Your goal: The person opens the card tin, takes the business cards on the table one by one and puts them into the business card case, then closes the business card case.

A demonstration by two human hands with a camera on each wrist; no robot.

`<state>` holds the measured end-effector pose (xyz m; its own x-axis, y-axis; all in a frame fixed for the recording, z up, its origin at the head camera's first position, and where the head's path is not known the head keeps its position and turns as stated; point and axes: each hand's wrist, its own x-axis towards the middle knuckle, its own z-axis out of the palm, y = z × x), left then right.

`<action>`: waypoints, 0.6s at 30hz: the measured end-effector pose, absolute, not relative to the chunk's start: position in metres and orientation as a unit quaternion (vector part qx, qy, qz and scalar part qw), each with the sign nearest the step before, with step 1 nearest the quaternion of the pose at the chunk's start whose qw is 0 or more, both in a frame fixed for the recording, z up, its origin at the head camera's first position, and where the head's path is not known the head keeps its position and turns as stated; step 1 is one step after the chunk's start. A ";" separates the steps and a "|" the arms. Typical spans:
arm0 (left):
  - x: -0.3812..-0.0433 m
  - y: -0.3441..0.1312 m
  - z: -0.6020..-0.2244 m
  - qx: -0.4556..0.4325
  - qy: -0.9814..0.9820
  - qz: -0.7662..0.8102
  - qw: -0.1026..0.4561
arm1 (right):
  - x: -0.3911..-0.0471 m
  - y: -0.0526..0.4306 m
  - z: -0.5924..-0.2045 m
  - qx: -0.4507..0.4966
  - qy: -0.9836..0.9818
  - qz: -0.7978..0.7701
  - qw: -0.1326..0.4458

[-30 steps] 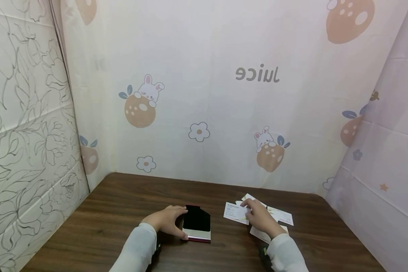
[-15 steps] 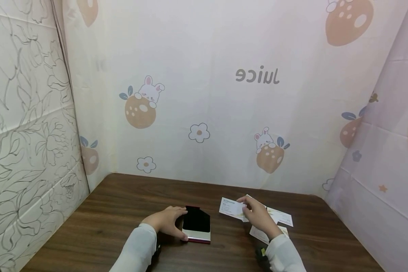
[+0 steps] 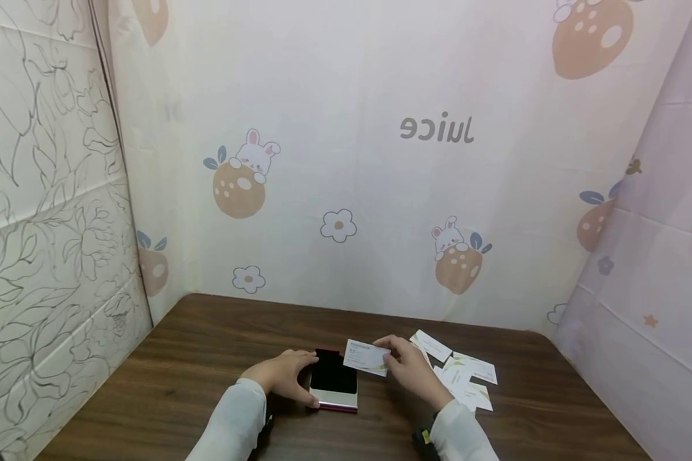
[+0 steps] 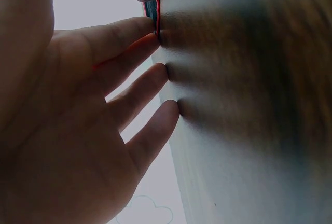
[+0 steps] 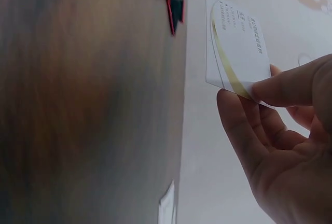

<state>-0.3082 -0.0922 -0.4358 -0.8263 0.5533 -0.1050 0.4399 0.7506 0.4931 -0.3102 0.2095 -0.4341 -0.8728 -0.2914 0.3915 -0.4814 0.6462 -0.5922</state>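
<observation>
Left hand (image 3: 279, 372) beside the case (image 3: 333, 374), card (image 3: 364, 357) in the right hand (image 3: 412, 370)

The left forearm enters from the lower left and slants up toward the case. The left hand is spread wide, its fingers rather straight. Its thumb touches the near left corner of the case, its index finger is at the far left edge, and other fingertips rest on the table (image 3: 236, 336). The case lies flat, black on top with a silver band at the near end. The card is above the table, and in the head view it overlaps the right edge of the case. The right hand pinches it at its right end between thumb and fingers. The right forearm leans in from the lower right. Just beyond this hand, loose cards (image 3: 476, 367) lie overlapping.
</observation>
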 end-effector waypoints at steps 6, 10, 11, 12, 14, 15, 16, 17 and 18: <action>-0.307 -0.091 -0.434 0.268 0.928 0.229 0.121 | -0.308 0.189 -0.437 0.241 -0.894 0.361 0.110; -0.307 -0.090 -0.433 0.268 0.929 0.225 0.116 | -0.307 0.177 -0.436 0.256 -0.892 0.362 0.090; -0.307 -0.090 -0.433 0.268 0.930 0.224 0.115 | -0.307 0.174 -0.436 0.259 -0.892 0.362 0.084; -0.307 -0.090 -0.433 0.269 0.930 0.222 0.113 | -0.307 0.172 -0.436 0.262 -0.891 0.362 0.081; -0.307 -0.090 -0.433 0.272 0.930 0.221 0.111 | -0.306 0.168 -0.436 0.267 -0.890 0.362 0.075; -0.307 -0.090 -0.432 0.272 0.930 0.222 0.111 | -0.306 0.167 -0.436 0.270 -0.890 0.361 0.072; -0.307 -0.090 -0.433 0.273 0.930 0.221 0.111 | -0.305 0.166 -0.437 0.272 -0.890 0.360 0.070; -0.307 -0.090 -0.433 0.274 0.929 0.221 0.111 | -0.305 0.165 -0.437 0.274 -0.890 0.359 0.067; -0.307 -0.090 -0.433 0.274 0.929 0.222 0.112 | -0.304 0.164 -0.438 0.276 -0.889 0.359 0.066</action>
<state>-0.3066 -0.0896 -0.4333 -0.8243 0.5596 -0.0860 0.4603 0.7509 0.4737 -0.3041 0.1640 -0.4377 -0.8390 -0.4441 0.3145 -0.5380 0.5905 -0.6016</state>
